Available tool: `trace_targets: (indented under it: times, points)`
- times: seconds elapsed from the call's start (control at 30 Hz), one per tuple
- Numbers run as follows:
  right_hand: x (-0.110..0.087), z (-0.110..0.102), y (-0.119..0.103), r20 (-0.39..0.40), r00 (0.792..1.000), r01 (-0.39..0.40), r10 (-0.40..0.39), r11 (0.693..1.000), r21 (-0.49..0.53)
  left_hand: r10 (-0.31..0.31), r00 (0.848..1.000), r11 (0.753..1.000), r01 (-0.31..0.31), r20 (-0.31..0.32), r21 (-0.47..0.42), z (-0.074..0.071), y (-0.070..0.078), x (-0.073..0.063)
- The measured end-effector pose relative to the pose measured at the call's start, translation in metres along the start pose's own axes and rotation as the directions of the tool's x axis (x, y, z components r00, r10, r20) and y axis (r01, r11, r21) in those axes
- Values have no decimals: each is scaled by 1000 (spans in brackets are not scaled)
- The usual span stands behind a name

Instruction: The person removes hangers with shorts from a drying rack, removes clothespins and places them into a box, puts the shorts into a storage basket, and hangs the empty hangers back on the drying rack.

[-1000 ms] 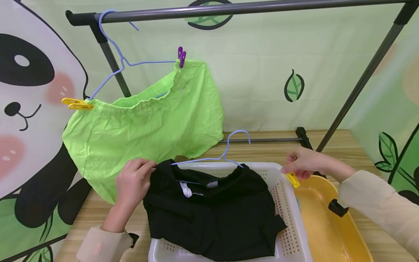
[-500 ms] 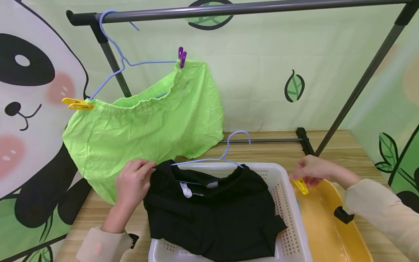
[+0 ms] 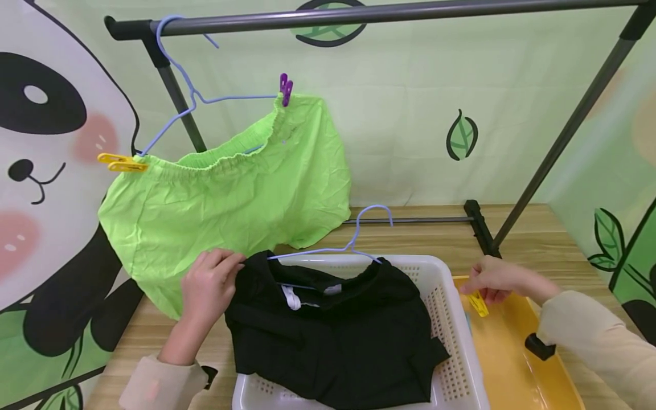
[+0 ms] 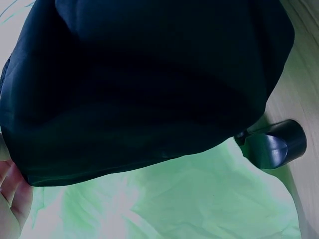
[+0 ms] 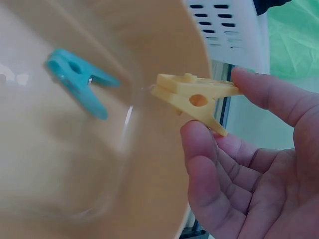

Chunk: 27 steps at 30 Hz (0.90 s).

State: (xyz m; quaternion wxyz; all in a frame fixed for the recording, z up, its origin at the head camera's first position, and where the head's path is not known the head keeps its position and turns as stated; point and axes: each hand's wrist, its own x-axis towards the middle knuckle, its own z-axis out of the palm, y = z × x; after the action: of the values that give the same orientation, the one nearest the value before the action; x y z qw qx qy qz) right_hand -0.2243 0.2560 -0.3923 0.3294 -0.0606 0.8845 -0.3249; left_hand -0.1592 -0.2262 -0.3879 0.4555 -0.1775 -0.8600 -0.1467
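A black garment point(image 3: 333, 336), seemingly shorts with a white drawstring, lies over the white basket point(image 3: 461, 347) with a blue hanger point(image 3: 328, 249) inside its waistband. My left hand point(image 3: 211, 285) pinches the garment's upper left corner; in the left wrist view the dark cloth point(image 4: 149, 89) fills most of the picture. Over the orange tub point(image 3: 507, 353), my right hand point(image 3: 496, 279) pinches a yellow clothespin point(image 3: 479, 304) between thumb and fingers. The right wrist view shows this clothespin point(image 5: 197, 97) above the tub, where a teal clothespin point(image 5: 79, 82) lies on the bottom.
A dark metal rack point(image 3: 359, 16) spans the back of the table. From its left end hangs a blue hanger point(image 3: 179, 108) with lime green shorts point(image 3: 230, 193), held by a yellow clothespin point(image 3: 123, 163) and a purple clothespin point(image 3: 285, 90).
My right hand has moved down and slightly right, carrying the yellow clothespin from the basket's corner to over the orange tub. The left hand and black garment stay still.
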Motion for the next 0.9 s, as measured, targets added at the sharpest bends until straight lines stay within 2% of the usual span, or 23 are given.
trace_targets:
  times: [0.4, 0.6, 0.9]
  points:
    - [8, 9, 18, -6, 1000, -26, 26, 1000, -15, -3, 1000, 1000, 2, 13, 20, -1, -1, 0]
    - [7, 12, 23, 7, 999, -38, 38, 999, 5, -1, 1000, 1000, 0, 20, 23, -1, -1, -1]
    - [5, 19, 28, -13, 999, -48, 47, 999, -13, 2, 1000, 1000, -2, 18, 22, 0, 0, -1]
